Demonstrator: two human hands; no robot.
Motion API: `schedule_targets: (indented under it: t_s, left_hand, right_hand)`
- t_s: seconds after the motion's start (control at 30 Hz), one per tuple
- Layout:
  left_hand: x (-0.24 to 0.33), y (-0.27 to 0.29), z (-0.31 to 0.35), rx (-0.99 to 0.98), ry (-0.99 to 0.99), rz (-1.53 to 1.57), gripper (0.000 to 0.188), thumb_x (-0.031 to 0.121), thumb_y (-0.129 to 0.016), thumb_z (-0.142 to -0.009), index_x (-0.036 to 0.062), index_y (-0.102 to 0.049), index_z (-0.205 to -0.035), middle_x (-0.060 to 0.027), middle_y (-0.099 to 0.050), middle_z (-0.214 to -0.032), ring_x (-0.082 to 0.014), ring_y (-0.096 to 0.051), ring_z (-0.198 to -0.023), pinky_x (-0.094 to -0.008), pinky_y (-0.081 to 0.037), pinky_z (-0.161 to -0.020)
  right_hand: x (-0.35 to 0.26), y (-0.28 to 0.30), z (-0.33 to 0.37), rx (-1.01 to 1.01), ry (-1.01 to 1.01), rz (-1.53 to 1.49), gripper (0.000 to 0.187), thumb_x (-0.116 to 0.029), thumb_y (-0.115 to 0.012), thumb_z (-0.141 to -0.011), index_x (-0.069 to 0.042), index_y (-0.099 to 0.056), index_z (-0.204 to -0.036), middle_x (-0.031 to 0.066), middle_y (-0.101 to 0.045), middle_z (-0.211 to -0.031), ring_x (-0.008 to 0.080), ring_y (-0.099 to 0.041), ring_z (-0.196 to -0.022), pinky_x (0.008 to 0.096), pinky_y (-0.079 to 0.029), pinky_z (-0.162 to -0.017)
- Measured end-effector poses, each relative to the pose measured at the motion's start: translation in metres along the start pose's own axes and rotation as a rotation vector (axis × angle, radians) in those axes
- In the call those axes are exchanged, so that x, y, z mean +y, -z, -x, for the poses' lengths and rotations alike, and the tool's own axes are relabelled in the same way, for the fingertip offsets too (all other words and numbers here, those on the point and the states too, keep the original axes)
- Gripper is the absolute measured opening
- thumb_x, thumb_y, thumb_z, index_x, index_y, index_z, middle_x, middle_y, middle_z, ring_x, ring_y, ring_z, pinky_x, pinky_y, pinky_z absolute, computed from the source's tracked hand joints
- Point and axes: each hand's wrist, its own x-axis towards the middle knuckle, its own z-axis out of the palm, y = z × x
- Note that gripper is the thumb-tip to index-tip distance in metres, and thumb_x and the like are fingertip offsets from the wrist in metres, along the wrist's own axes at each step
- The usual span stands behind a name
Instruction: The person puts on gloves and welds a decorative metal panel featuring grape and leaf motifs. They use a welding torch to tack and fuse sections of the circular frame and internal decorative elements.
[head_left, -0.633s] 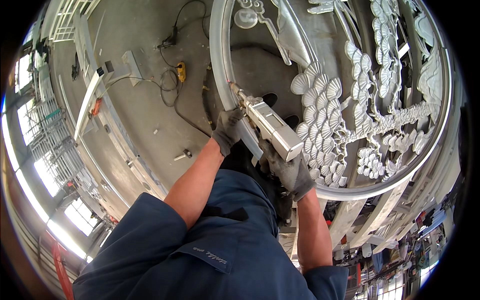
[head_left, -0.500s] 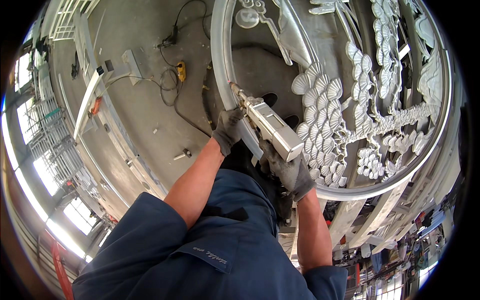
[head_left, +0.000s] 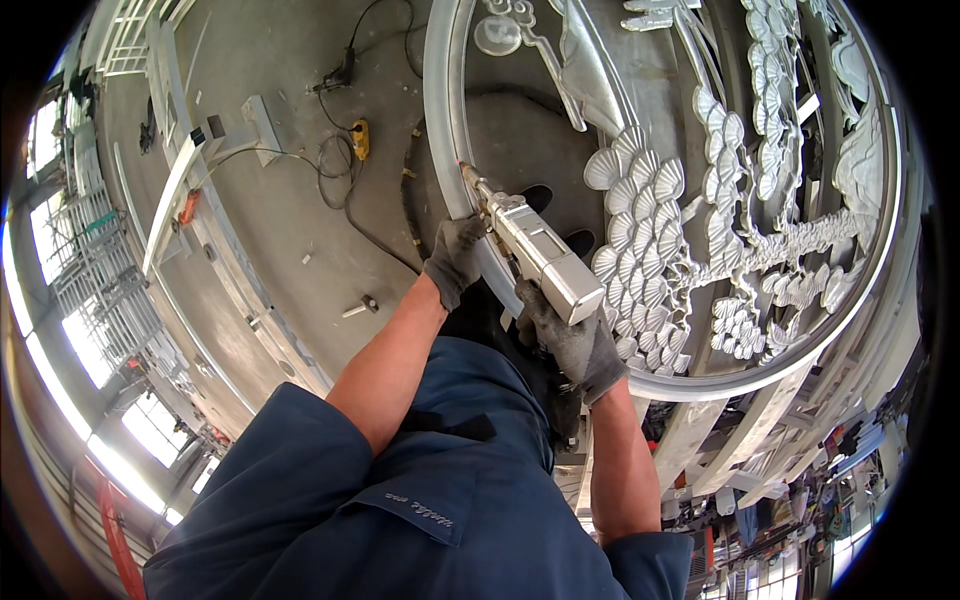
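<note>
A silver, boxy handheld laser welding gun point(head_left: 548, 258) points up and left, its narrow nozzle ending at the inner edge of a large round metal frame point(head_left: 446, 120). A small red light spot shows by the nozzle tip. My right hand point(head_left: 572, 340), in a grey work glove, is closed around the gun's grip beneath the rear of its body. My gloved left hand point(head_left: 457, 258) is closed on the frame's curved rim, beside the front of the gun; its fingertips are partly hidden. Inside the frame lies silver openwork with fan-shaped leaf clusters point(head_left: 640, 225).
Light beams point(head_left: 755, 430) lie under the frame's near right side. On the floor to the left are a yellow control box point(head_left: 361, 139) with cables, a hammer-like tool point(head_left: 361, 306) and long metal profiles point(head_left: 235, 290). My shoes show through the frame. A cluttered area lies at lower right.
The view has shifted very slightly. Both hands, the welding gun and the frame keep the same positions relative to one another.
</note>
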Motion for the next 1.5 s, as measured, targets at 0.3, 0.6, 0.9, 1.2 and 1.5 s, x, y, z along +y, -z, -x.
schedule_targets:
  t_s: [0.3,0.6,0.9,1.2,1.5]
  left_hand:
    - [0.006,-0.022,0.005,0.020,-0.086,-0.009,0.044,0.040,-0.067,-0.095,0.0058,-0.059,-0.121,-0.0051,-0.065,-0.109,-0.0181,-0.066,-0.098,-0.0367,-0.057,-0.086]
    - [0.001,-0.011,0.002,-0.059,-0.123,0.033,0.066,0.041,-0.079,-0.088,0.0052,-0.054,-0.137,-0.0137,-0.062,-0.134,-0.0248,-0.064,-0.117,-0.0408,-0.058,-0.093]
    - [-0.003,-0.001,-0.003,-0.057,-0.069,0.078,0.073,0.043,-0.085,-0.082,0.0057,-0.053,-0.136,-0.0154,-0.063,-0.132,-0.0270,-0.063,-0.119,-0.0437,-0.056,-0.100]
    - [-0.007,0.005,-0.002,-0.031,-0.120,-0.153,0.067,0.045,-0.084,-0.083,0.0035,-0.058,-0.130,-0.0149,-0.063,-0.132,-0.0270,-0.063,-0.119,-0.0442,-0.055,-0.102]
    - [-0.010,0.010,-0.005,-0.075,-0.069,-0.013,0.066,0.046,-0.082,-0.084,0.0017,-0.060,-0.128,-0.0134,-0.064,-0.130,-0.0261,-0.064,-0.118,-0.0436,-0.053,-0.104]
  right_hand:
    - [0.004,0.000,-0.001,0.008,0.053,0.087,0.028,-0.026,-0.065,-0.100,0.000,-0.066,-0.111,0.0037,-0.065,-0.068,0.0089,-0.059,-0.057,0.0270,-0.045,-0.052]
    - [-0.002,0.000,0.001,0.019,-0.001,0.100,0.026,-0.023,-0.064,-0.101,0.000,-0.066,-0.112,0.0023,-0.062,-0.066,0.0076,-0.056,-0.056,0.0266,-0.043,-0.051]
    - [0.001,0.001,0.002,-0.015,-0.016,0.067,0.026,-0.022,-0.064,-0.101,0.001,-0.065,-0.111,0.0028,-0.062,-0.068,0.0078,-0.056,-0.057,0.0268,-0.044,-0.051]
    - [0.005,0.001,0.004,-0.002,0.062,0.106,0.028,-0.023,-0.066,-0.101,0.002,-0.065,-0.113,0.0024,-0.063,-0.071,0.0072,-0.057,-0.060,0.0264,-0.045,-0.052]
    - [0.002,0.001,0.007,-0.004,-0.026,0.141,0.030,-0.025,-0.066,-0.101,0.001,-0.066,-0.116,0.0024,-0.063,-0.072,0.0080,-0.058,-0.061,0.0269,-0.047,-0.053]
